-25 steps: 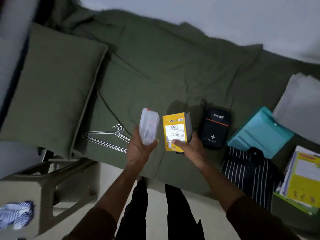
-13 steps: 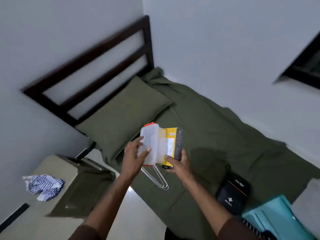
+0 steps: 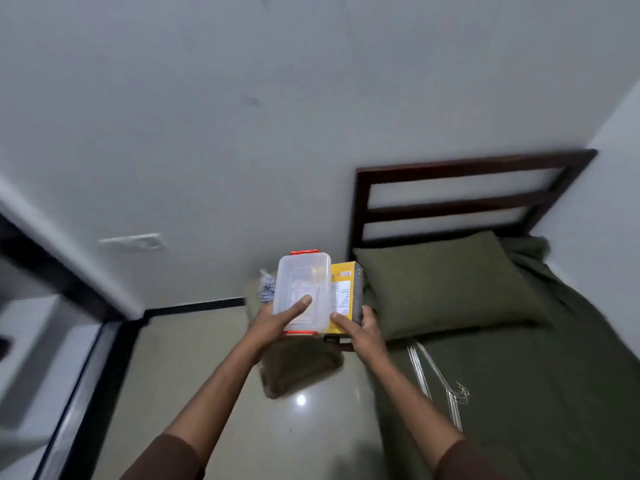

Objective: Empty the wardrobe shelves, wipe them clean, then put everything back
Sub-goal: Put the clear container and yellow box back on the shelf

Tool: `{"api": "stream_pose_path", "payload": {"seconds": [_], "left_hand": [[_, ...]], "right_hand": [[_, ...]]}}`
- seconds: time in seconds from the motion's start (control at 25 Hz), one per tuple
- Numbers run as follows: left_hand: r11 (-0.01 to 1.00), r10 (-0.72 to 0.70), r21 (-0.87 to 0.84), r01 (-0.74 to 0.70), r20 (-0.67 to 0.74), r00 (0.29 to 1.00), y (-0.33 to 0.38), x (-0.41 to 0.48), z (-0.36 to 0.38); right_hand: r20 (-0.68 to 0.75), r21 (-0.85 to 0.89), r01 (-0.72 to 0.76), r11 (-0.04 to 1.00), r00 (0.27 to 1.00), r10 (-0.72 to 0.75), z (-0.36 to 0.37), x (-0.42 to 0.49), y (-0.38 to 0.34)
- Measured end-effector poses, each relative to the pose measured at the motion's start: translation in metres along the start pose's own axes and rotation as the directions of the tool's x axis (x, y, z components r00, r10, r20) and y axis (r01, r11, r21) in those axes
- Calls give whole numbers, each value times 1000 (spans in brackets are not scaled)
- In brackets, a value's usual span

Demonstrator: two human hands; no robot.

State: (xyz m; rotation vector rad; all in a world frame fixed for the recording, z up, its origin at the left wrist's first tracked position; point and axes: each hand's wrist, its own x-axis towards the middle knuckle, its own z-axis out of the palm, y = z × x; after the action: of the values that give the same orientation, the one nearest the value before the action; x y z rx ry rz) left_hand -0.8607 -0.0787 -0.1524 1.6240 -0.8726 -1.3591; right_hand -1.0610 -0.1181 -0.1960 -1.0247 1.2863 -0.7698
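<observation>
My left hand grips a clear plastic container with orange clips, thumb across its lid. Right beside it, my right hand holds a yellow and black box from below, its printed label facing me. The two items touch side by side, held up in front of me above the floor, left of the bed. Part of the box is hidden behind the container.
A bed with olive sheet, pillow and dark wooden headboard fills the right. Wire hangers lie on the sheet. A plastic stool with a striped cloth stands below my hands. A dark frame runs at left.
The view has swung left, away from the bed toward the wall and the dark frame. Both hands still carry the container and the box, now held closer together and upright.
</observation>
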Motion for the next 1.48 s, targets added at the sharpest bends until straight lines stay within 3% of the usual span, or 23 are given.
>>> {"api": "stream_pose_path", "payload": {"seconds": [0.16, 0.32, 0.48, 0.68, 1.0, 1.24, 1.48], "left_hand": [[991, 18, -125, -52, -258, 966, -14, -33, -144], [974, 24, -193, -118, -431, 902, -41, -65, -239], [948, -64, -289, -135, -589, 806, -70, -85, -303], [914, -147, -355, -197, -741, 655, -68, -91, -378], [916, -224, -318, -246, -912, 342, -67, -104, -479], [890, -327, -353, -288, -935, 134, -98, -147, -514], [853, -345, -324, -410, -938, 23, -114, -215, -570]], "right_hand": [[197, -32, 71, 997, 978, -64, 144, 14, -28], [352, -19, 109, 994, 931, -95, 241, 22, -43], [570, -27, 47, 999, 821, -23, 326, 37, -45], [777, -98, 89, 991, 629, 21, 440, 51, -65], [936, -117, 174, 978, 347, 50, 605, 66, -99], [977, -165, 182, 969, 164, 136, 689, 31, -75], [991, -136, 208, 969, 29, 133, 780, -37, -65]]}}
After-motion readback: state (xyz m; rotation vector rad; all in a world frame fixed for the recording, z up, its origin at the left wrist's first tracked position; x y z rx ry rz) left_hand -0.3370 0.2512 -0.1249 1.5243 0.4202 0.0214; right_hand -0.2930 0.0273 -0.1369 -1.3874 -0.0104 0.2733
